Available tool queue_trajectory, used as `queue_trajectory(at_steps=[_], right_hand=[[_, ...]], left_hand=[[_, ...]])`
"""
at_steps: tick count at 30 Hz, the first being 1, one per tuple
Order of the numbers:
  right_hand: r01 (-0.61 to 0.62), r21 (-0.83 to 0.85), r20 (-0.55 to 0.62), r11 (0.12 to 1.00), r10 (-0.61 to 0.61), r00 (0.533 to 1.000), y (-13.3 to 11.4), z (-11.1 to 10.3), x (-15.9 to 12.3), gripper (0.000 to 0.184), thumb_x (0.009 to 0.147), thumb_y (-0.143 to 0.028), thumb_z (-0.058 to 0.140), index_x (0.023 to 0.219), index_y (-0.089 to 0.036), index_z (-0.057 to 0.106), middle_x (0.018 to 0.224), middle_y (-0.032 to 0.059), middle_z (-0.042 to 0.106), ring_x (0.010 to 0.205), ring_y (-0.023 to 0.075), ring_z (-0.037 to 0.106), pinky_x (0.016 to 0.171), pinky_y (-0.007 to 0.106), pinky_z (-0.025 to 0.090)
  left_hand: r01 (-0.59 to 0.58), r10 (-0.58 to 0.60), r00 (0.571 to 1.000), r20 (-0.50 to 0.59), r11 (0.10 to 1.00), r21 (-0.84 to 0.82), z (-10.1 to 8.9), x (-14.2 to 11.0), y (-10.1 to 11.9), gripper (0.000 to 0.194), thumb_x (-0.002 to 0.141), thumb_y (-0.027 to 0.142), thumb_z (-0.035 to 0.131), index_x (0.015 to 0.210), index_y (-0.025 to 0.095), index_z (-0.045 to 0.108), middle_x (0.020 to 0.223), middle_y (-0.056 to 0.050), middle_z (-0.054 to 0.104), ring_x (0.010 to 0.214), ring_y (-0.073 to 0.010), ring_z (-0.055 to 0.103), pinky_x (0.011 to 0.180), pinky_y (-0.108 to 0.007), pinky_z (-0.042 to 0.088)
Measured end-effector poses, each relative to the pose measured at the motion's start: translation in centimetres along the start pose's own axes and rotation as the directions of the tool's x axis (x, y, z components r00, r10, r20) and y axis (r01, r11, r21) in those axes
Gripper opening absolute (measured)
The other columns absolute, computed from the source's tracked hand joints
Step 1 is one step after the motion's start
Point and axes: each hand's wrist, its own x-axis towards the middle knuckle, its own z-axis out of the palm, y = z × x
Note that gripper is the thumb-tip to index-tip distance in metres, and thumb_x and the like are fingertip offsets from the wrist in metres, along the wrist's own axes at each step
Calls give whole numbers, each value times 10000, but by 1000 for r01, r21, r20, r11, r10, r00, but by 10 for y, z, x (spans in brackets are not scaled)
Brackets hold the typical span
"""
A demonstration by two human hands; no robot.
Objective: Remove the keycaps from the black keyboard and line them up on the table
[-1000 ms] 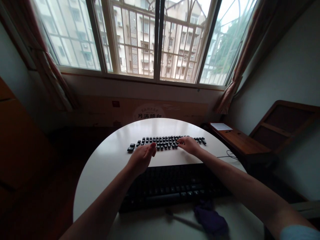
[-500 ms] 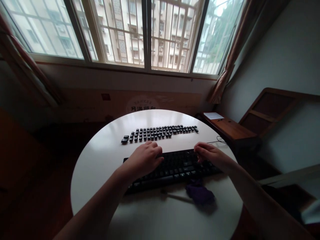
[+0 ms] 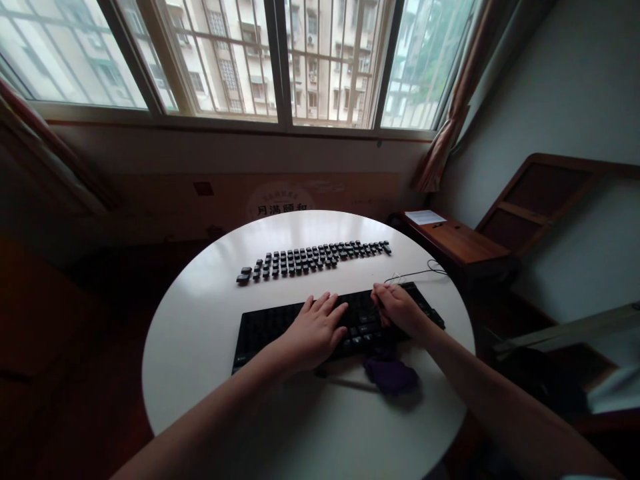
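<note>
A black keyboard (image 3: 273, 325) lies on the round white table (image 3: 200, 293), partly hidden under both hands. Flat across its middle rests my left hand (image 3: 317, 330), open, with the fingers spread. My right hand (image 3: 395, 305) is closed above the keyboard's right part, pinching a wire keycap puller (image 3: 397, 278) whose thin wires stick out beyond the fingers. Beyond the keyboard, several loose black keycaps (image 3: 305, 259) stand in rows. A crumpled purple cloth (image 3: 393, 375) lies in front of the keyboard, beside a thin brush-like stick (image 3: 347, 383).
A thin black cable (image 3: 420, 272) runs from the keyboard toward the table's right edge. Past that edge stands a wooden chair or bench (image 3: 465, 250) with a paper sheet (image 3: 425, 217) on it. A barred window (image 3: 280, 67) and curtains are behind.
My left hand has shifted right along the keyboard, and its fingers have spread from a curl. My right hand stays closed; the puller's wires now show above it. The camera view has shifted slightly.
</note>
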Motion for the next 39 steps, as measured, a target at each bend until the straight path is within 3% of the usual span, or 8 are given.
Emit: queue_trajectory(at_steps=[6,17,21,25,30,33,36,39], right_hand=[[130,-222,8,966,-131,991,-1,5,-5,405,945,-442,359,646,-195,477,420,-54,418,364,93,387,394,206,292],[376,-604,117,703,-388,914,-7,12,-23,384,982,-329,309,685,-194,512,558,1,526,527,141,499,556,265,327],[334,-452,10,827,-369,929,-1,11,-23,404,988,-369,303,687,-194,509,558,1,510,517,137,486,530,256,343],[196,-135,-111,971,-211,971,9,8,-19,417,978,-467,340,687,-202,476,498,-36,419,426,106,397,428,227,313],[74,241,-161,968,-35,986,7,6,-15,407,917,-563,434,707,-215,432,450,-88,328,349,79,320,364,199,297],[156,261,-181,953,-111,977,0,6,-19,407,919,-561,447,714,-209,439,470,-87,337,370,73,328,381,191,305],[321,113,-120,940,-308,944,-8,8,-30,401,980,-488,387,717,-195,462,510,-64,369,424,75,339,418,194,283],[545,-108,80,832,-539,839,-16,12,-41,345,1007,-363,376,739,-181,493,583,-35,425,499,84,378,494,220,301]], left_hand=[[24,-24,1000,13,1000,14,0,0,2,534,989,443,361,1471,214,372,1568,-126,285,1463,-299,198,1175,-516,135],[30,-29,999,29,999,-36,-1,1,1,527,984,443,390,1472,247,372,1573,-102,275,1465,-281,198,1181,-513,125],[59,-57,996,65,997,-43,-6,2,4,530,984,444,392,1477,253,365,1580,-95,257,1469,-279,183,1183,-511,121],[63,-60,995,83,997,-36,-6,1,4,535,990,453,369,1485,249,351,1587,-98,238,1470,-277,179,1182,-506,116],[39,-37,998,51,998,-47,-2,1,1,537,991,463,371,1486,257,340,1586,-90,249,1469,-278,183,1181,-502,116],[53,-52,999,10,994,-100,-6,2,5,537,984,463,392,1470,238,360,1557,-99,323,1441,-283,261,1173,-502,159],[73,-98,989,-114,977,-200,-17,1,16,453,981,438,405,1365,206,473,1406,-110,516,1304,-268,450,1100,-447,322],[94,-142,978,-155,954,-283,-28,-2,28,324,980,430,395,1068,191,595,1082,-89,648,1018,-244,586,907,-388,454]])
